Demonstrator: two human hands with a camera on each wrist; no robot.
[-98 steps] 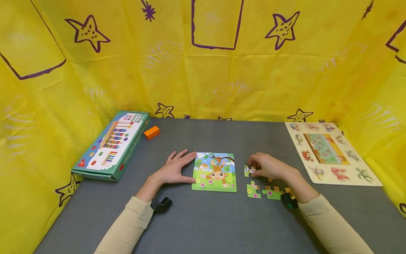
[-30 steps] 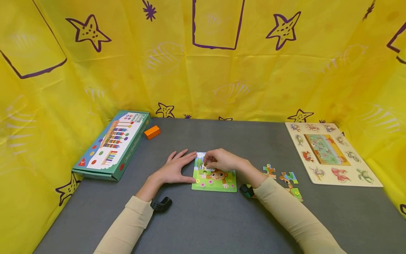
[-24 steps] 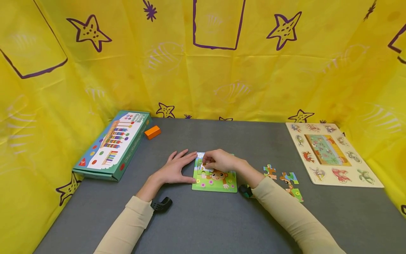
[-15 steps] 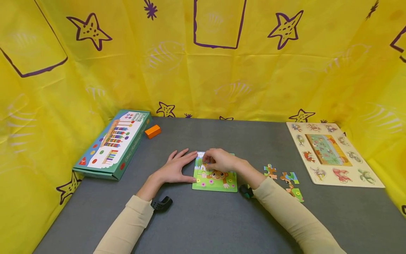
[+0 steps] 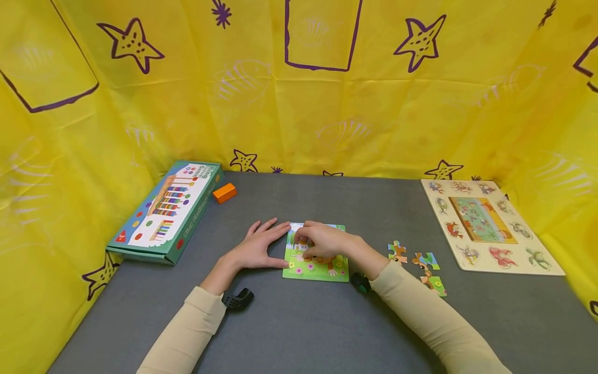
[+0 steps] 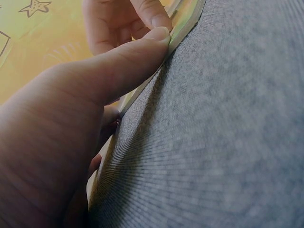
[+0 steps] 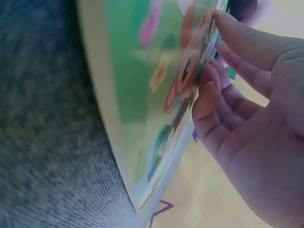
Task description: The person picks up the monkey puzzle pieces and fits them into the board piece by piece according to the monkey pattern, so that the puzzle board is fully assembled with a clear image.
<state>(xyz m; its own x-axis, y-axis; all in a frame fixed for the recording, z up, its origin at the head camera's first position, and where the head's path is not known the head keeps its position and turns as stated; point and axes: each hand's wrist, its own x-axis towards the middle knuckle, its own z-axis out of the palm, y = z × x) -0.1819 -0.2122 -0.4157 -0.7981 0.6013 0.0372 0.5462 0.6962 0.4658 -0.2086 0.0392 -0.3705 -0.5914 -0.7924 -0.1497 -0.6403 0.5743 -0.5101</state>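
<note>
yel cloth (image 5: 392,104) w/ purple star print, dk grey table (image 5: 289,327), grn/blu puzzle (image 5: 310,275), org block (image 5: 225,193)

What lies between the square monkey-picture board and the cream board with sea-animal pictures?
The head view shows loose multicoloured jigsaw pieces on the grey table, plus the right wrist and beige sleeve.

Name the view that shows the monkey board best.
The head view: most of the monkey board shows, though the right grip covers part. The left wrist view catches only an edge strip; the right wrist view, a slanted close-up.
</note>
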